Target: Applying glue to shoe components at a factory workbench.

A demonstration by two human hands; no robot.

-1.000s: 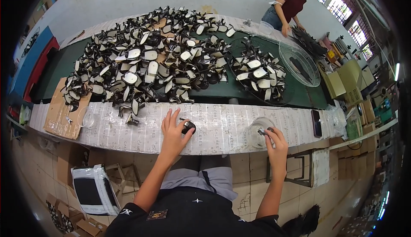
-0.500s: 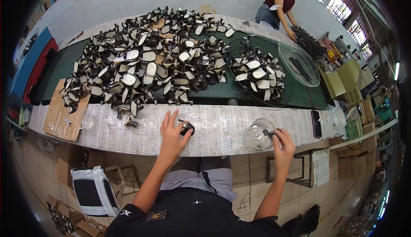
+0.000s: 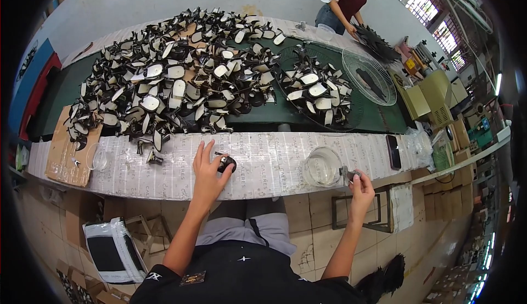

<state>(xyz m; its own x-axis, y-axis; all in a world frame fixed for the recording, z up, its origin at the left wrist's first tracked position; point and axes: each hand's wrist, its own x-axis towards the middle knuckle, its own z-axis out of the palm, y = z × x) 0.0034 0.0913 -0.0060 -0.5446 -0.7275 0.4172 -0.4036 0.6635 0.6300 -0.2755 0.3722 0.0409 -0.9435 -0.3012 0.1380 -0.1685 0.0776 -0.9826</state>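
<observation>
The left hand point(image 3: 207, 173) lies spread, pinning a small round black plastic part point(image 3: 226, 164) under its fingertips, while the right hand point(image 3: 359, 185) pinches a tiny dark piece point(image 3: 349, 174) beside the clear glass bowl point(image 3: 324, 166) for supply.

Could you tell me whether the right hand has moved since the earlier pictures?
Yes. The right hand has drawn back toward the person, off the clear bowl.

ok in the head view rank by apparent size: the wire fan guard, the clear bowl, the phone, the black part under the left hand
1. fan guard
2. bowl
3. phone
4. black part, partly hidden by the left hand

The guard lies farther from the camera, yet looks largest.
</observation>
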